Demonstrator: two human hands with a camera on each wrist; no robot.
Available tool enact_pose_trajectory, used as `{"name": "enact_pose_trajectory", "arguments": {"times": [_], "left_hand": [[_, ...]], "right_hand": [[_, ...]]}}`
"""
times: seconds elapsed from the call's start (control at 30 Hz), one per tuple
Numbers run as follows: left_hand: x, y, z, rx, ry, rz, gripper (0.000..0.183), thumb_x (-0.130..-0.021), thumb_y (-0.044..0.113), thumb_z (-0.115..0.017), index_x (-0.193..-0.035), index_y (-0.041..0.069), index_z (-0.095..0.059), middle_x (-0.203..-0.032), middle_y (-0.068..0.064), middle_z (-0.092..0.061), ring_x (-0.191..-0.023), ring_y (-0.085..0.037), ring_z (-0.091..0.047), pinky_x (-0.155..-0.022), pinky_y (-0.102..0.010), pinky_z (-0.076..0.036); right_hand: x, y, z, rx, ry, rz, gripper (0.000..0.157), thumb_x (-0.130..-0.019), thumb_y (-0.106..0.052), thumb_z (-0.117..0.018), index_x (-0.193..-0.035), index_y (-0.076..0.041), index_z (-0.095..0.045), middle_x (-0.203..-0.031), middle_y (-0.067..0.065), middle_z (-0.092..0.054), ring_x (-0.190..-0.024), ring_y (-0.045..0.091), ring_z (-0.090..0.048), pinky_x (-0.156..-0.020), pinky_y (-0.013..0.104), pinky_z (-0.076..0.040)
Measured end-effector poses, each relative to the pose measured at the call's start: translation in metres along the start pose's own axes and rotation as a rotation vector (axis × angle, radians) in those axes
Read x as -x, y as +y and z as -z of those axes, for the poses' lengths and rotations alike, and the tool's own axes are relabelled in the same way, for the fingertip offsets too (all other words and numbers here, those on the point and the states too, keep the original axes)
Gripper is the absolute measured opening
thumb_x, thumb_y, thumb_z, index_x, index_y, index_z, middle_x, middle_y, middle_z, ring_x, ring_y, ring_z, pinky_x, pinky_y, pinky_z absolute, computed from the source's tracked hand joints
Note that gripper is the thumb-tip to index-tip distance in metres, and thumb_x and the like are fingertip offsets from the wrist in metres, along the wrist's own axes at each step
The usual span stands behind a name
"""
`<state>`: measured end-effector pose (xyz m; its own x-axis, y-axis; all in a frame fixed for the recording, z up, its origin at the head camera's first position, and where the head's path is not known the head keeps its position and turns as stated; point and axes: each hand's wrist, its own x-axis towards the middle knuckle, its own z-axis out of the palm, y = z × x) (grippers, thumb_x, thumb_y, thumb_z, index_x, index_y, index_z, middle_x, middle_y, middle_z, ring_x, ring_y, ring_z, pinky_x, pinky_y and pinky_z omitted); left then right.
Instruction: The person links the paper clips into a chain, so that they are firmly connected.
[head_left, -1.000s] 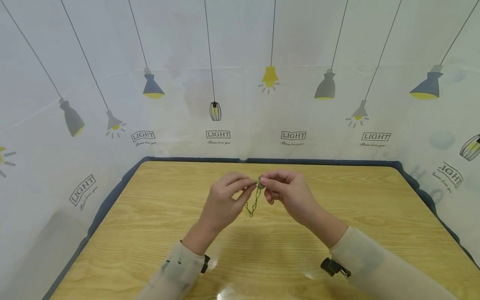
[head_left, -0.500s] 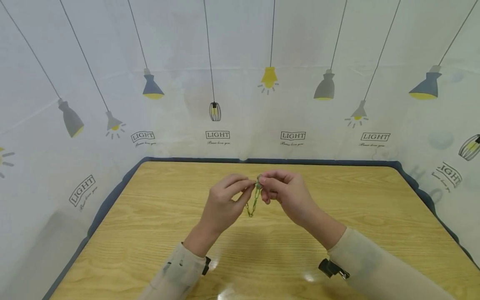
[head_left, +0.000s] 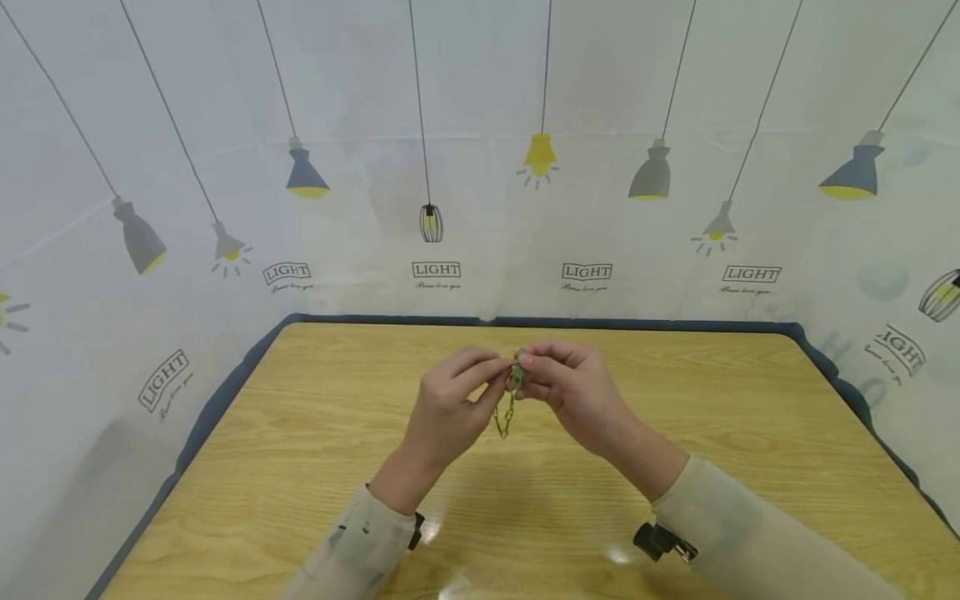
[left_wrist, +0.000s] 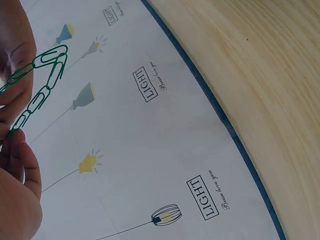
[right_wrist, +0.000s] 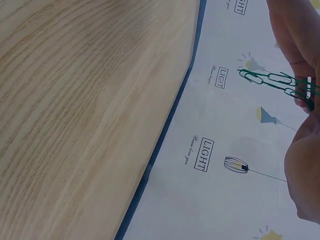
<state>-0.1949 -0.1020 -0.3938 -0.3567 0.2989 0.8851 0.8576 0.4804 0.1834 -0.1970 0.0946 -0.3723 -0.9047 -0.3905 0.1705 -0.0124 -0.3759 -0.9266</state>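
A chain of green paper clips hangs in a loop below my fingertips, above the middle of the table. In the left wrist view the linked paper clips show as bent wire loops running to both hands. My left hand pinches one end between thumb and fingers. Right beside it, my right hand pinches the other end, its fingertips nearly meeting the left ones. The right wrist view shows the clips doubled back between the hands. Fingers hide the exact spot where the ends meet.
Beneath both hands spreads a wood-grain table with a dark blue edge. A white sheet printed with hanging lamps rises behind it and at both sides. Dark straps sit on the wrists over pale sleeves.
Both hands stay almost in place. The right hand's lower fingers have drawn in slightly toward the left hand, and the hanging loop of clips has shifted a little.
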Motion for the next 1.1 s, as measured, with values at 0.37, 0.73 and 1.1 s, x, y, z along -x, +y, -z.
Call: {"name": "enact_pose_trajectory", "arguments": {"times": [0.37, 0.73, 1.1], "left_hand": [[0.000, 0.003, 0.000, 0.001, 0.085, -0.019, 0.019, -0.088, -0.006, -0.083, -0.106, -0.001, -0.081, -0.094, -0.012, -0.076, -0.082, -0.021, -0.076, -0.076, -0.024, -0.064], [-0.001, 0.003, -0.002, -0.029, 0.104, -0.063, 0.021, -0.085, -0.008, -0.084, -0.106, -0.002, -0.082, -0.094, -0.012, -0.076, -0.081, -0.022, -0.076, -0.074, -0.025, -0.063], [-0.001, 0.004, -0.002, -0.047, 0.127, -0.071, 0.021, -0.085, -0.007, -0.085, -0.105, -0.003, -0.082, -0.092, -0.013, -0.076, -0.079, -0.022, -0.076, -0.072, -0.025, -0.064]], "right_hand": [[0.000, -0.001, -0.010, -0.050, 0.038, 0.009, 0.024, -0.108, -0.005, -0.057, -0.095, -0.014, -0.075, -0.089, -0.003, -0.076, -0.082, 0.010, -0.074, -0.082, 0.027, -0.064], [0.003, -0.002, -0.012, -0.050, 0.035, 0.022, 0.024, -0.107, -0.002, -0.058, -0.095, -0.014, -0.075, -0.089, -0.002, -0.077, -0.082, 0.010, -0.075, -0.081, 0.026, -0.064], [0.001, 0.000, -0.013, -0.066, 0.049, 0.024, 0.026, -0.108, -0.002, -0.056, -0.093, -0.014, -0.074, -0.087, -0.003, -0.076, -0.080, 0.009, -0.074, -0.083, 0.027, -0.064]]}}
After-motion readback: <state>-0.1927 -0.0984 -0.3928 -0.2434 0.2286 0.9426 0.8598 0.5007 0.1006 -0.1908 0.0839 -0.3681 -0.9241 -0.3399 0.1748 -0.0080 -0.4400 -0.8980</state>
